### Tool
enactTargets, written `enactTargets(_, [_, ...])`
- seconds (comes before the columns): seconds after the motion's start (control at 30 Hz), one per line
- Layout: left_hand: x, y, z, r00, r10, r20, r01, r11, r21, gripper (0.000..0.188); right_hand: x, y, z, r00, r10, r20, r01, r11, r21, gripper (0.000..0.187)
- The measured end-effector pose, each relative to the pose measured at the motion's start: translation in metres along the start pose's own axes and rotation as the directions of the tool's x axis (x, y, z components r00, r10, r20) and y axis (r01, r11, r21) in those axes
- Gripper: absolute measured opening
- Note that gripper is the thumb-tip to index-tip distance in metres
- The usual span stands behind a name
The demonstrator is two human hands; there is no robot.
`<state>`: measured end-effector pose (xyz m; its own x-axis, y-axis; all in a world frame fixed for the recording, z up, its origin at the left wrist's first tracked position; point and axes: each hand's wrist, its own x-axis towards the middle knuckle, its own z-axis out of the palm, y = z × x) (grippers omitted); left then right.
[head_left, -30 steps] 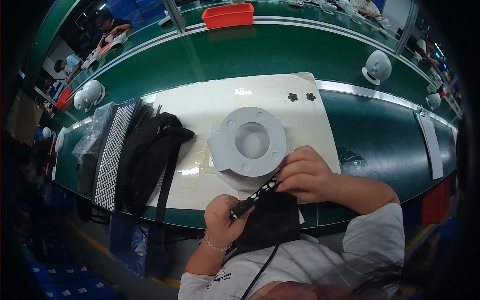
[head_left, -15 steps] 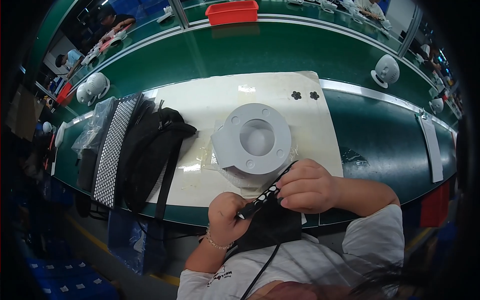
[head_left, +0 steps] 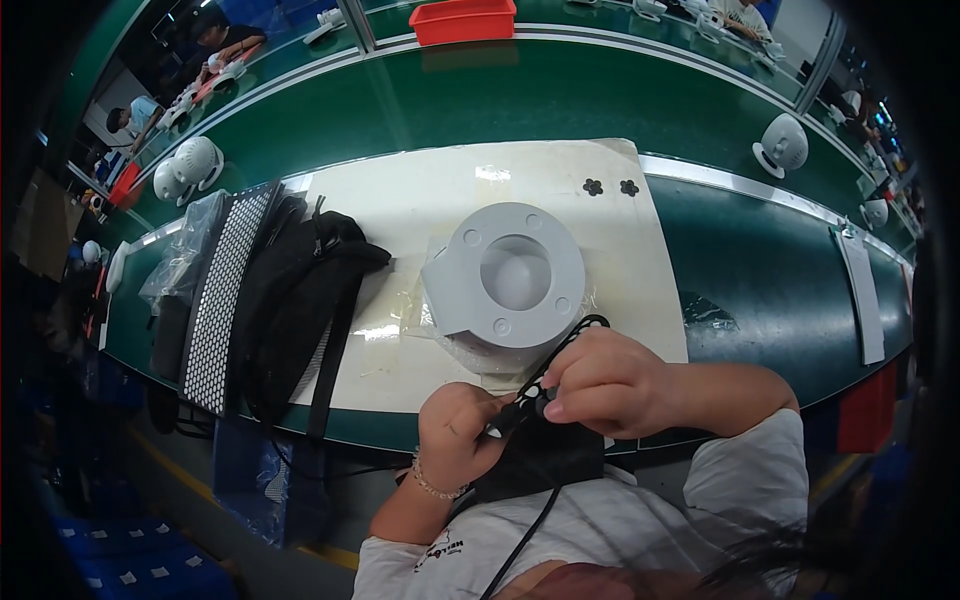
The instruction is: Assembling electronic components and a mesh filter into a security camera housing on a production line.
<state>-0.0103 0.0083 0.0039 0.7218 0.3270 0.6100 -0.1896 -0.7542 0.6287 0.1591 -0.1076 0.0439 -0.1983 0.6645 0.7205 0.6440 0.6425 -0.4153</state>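
The black strip (head_left: 527,397) slants from the left hand (head_left: 455,430), clamped near its lower end, up rightward to the right hand (head_left: 612,382), whose fingertips pinch it farther along.

A head-worn fisheye looks down from close above, across hands (head_left: 615,385) and workbench (head_left: 775,270)

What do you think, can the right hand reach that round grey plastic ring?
Probably yes: the ring is close ahead; only the black, spotted strip the right hand holds seems in the way.
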Motion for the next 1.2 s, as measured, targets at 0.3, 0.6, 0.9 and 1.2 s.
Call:
enactTargets(0.3, [-0.004,-0.002,-0.001,0.992,-0.019,-0.124,0.009,0.997,-0.079,0.027,0.019,-0.001,-0.025,0.995,-0.023,-0.098,0.041,0.981,0.191,0.031])
enactTargets(0.6, [0.002,-0.004,0.004,0.988,-0.018,-0.155,0.007,0.997,-0.076,0.026,0.063,0.044,-0.044,0.744,0.655,-0.134,-0.552,0.716,0.428,0.051])
enactTargets(0.9, [0.004,-0.007,0.003,0.989,0.031,-0.142,-0.034,0.999,-0.017,0.026,0.071,0.036,-0.054,0.711,0.699,-0.074,-0.641,0.688,0.34,0.044])
enactTargets(1.2, [-0.004,-0.009,0.002,0.991,0.041,-0.129,-0.04,0.999,0.009,0.03,0.066,0.021,-0.052,0.792,0.6,-0.11,-0.586,0.798,0.139,0.045])
